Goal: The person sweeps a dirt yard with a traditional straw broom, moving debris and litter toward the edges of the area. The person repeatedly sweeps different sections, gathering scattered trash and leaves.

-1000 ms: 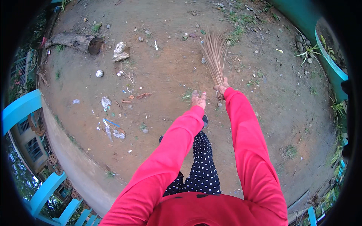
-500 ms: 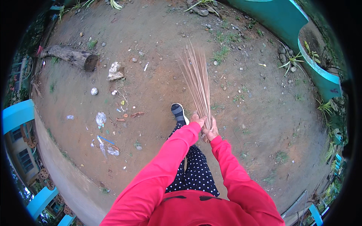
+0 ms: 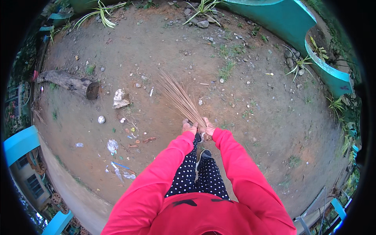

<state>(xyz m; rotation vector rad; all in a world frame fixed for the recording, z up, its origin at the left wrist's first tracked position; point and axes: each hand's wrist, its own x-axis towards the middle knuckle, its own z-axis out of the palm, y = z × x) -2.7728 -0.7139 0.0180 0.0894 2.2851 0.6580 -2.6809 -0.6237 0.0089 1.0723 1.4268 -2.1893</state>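
A stick broom [image 3: 178, 96], a bundle of thin brown ribs, fans out ahead of me toward the far left, low over the dirt. My left hand [image 3: 190, 127] is closed at the left side of its bound end. Against the right side of that same end, my right hand [image 3: 207, 127] is wrapped round the bundle. Both hands are close together just beyond my feet, and the butt of the broom is mostly hidden by them. A shoe [image 3: 204, 156] shows below my hands.
Litter lies to the left: a clear plastic bag [image 3: 112, 146], plastic wrappers [image 3: 123, 174] and a white ball [image 3: 101, 119]. Farther off are a pale rock [image 3: 120, 98] and a log [image 3: 70, 84]. A teal curved wall [image 3: 274, 17] borders the far right, with stones and spiky plants along it.
The broom has swung left, its tips going from straight ahead to the far left. Both hands moved left with it, and my feet have shifted.
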